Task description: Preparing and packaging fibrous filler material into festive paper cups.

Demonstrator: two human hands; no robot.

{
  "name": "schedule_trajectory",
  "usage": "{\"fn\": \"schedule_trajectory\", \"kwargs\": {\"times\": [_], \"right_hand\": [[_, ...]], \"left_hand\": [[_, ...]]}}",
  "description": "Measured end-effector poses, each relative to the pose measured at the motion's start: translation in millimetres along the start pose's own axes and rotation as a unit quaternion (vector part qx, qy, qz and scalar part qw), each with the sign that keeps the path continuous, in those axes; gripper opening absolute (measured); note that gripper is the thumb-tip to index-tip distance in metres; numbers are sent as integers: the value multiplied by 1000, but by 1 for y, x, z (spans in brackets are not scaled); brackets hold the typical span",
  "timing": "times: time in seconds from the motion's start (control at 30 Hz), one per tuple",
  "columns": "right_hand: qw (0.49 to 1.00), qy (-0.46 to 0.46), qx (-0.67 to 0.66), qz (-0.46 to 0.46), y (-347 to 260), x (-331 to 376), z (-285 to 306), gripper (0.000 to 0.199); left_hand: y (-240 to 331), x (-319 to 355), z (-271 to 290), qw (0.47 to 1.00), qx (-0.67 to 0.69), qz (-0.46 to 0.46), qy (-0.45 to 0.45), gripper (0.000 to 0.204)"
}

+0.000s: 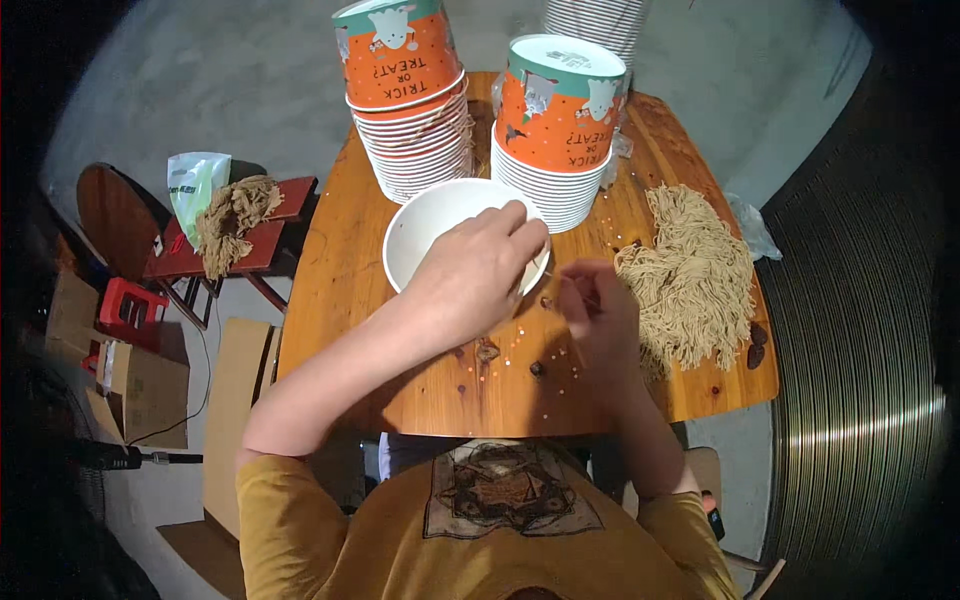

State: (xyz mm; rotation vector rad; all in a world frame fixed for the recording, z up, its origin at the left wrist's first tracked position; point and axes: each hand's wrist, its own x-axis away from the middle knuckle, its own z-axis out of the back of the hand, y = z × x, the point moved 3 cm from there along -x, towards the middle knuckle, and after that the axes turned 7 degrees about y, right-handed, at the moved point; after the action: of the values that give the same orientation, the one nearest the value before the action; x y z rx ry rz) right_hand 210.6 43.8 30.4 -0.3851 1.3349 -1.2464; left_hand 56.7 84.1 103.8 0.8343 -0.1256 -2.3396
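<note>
A white paper bucket (412, 245) stands mouth up at the middle of the table, its inside facing me. My left hand (482, 262) reaches across its opening, fingers curled over the right-hand rim and closed on it. Just right of that rim is my right hand (600, 312), fingers pinched together. A thin tan strand seems to run between the two hands, but what the right fingertips hold is too small to make out. Beside my right hand lies a large loose heap of tan string (700, 285).
Two tall stacks of upturned paper buckets, a left stack (405, 85) and a right stack (560, 110), stand behind, with orange printed sides. White specks and dark bits (537, 369) dot the wooden table (340, 330). At left, a red stool (265, 230) carries more string (235, 225).
</note>
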Motion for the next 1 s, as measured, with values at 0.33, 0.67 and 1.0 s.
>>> {"fn": "schedule_trajectory", "kwargs": {"times": [0.33,0.67,1.0], "right_hand": [[962,-225,153,0,-17,-31,30,16],[944,-293,-134,-70,-28,-65,12,15],[955,-262,-124,-63,-10,-75,0,13]], "left_hand": [[-22,-9,-28,869,419,257,-54,12],[-31,-4,-48,808,478,337,-73,12],[-30,3,-44,725,573,352,-150,13]]}}
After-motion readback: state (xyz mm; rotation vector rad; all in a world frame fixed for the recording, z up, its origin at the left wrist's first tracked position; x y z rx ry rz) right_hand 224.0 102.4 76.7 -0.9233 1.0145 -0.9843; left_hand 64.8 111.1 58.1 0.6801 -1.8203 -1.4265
